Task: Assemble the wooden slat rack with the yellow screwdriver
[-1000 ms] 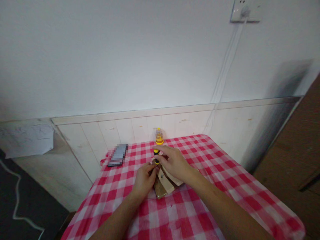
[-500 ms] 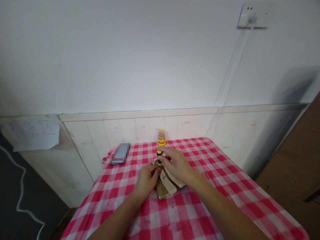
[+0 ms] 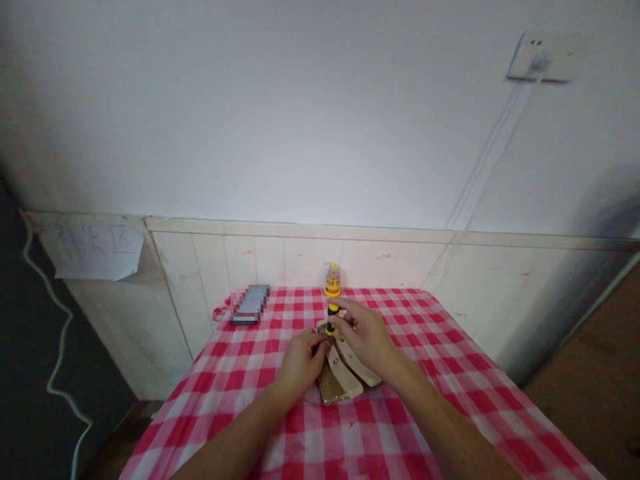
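My right hand (image 3: 367,333) grips a small black and yellow screwdriver (image 3: 332,319), which stands nearly upright with its lower end over the far part of a wooden piece. My left hand (image 3: 303,360) is closed, thumb and forefinger pinched near the screwdriver's lower end; what they pinch is too small to make out. Two pale curved wooden pieces (image 3: 347,379) with small metal fittings lie side by side, fanning toward me. Under them is a flat brown block (image 3: 330,390) with a shiny surface. The screwdriver's tip is hidden by my fingers.
A clear and yellow bit container (image 3: 332,280) stands at the table's back edge. A phone-like flat device (image 3: 251,305), pixelated, lies at the back left. A red and white checked cloth (image 3: 310,440) covers the table, which meets a panelled wall (image 3: 295,257).
The view has tilted and shifted, so everything sits slightly further right. Both hands keep their places at the screwdriver and the wooden pieces.
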